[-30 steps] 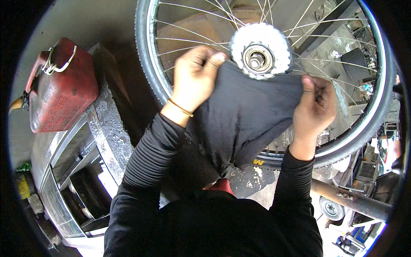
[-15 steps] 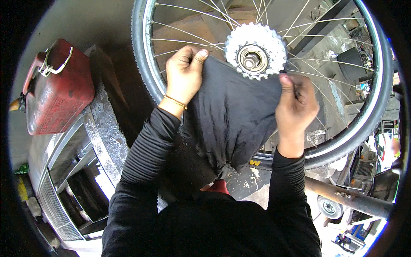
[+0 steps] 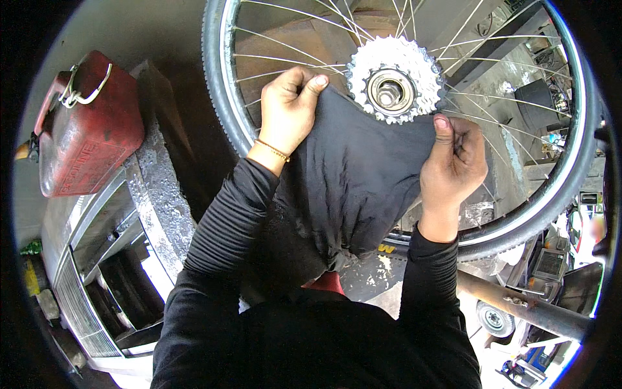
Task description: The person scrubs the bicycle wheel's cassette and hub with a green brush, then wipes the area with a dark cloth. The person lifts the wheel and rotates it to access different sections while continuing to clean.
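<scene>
Cloth [image 3: 363, 155], black and wrinkled, is stretching between the left hand [image 3: 288, 110] and right hand [image 3: 457, 159], each pinching its upper edge. A round, silvery, toothed metal sprocket cluster [image 3: 394, 81] is sitting between them.

- Wearing a plain black top [image 3: 304, 343].
- Showing long black sleeves [image 3: 223, 223], bunching into many fine, close-set, ring-like folds.
- Sporting a thin gold-coloured bracelet [image 3: 272, 150] at the left wrist [image 3: 266, 159].
</scene>
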`<action>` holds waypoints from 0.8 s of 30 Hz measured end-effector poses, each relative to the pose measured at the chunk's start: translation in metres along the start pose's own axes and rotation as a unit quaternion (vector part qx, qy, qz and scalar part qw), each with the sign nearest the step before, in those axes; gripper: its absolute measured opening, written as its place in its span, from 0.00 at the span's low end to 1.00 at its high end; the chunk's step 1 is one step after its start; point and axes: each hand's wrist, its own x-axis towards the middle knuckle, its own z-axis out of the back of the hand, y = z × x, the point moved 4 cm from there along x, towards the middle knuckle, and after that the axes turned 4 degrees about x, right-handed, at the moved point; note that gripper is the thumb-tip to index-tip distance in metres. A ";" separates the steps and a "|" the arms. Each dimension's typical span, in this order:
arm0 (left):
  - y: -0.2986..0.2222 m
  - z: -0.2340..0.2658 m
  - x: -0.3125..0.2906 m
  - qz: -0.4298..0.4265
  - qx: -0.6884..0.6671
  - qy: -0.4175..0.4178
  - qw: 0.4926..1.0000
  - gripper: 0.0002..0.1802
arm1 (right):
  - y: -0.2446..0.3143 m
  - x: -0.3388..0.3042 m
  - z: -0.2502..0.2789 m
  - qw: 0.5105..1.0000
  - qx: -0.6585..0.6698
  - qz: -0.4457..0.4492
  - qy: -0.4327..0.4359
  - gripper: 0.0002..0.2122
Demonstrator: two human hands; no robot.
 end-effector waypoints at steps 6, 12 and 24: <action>-0.028 -0.010 -0.030 -0.069 -0.053 0.034 0.996 0.08 | -0.013 0.004 0.025 0.997 0.043 0.016 -0.054 0.05; 0.008 0.017 -0.014 -0.010 -0.053 -0.036 0.998 0.09 | -0.004 -0.006 -0.002 0.998 0.052 0.022 0.031 0.07; -0.013 0.010 -0.037 -0.032 -0.050 -0.001 0.998 0.11 | -0.013 -0.010 0.022 0.999 0.033 -0.006 0.012 0.07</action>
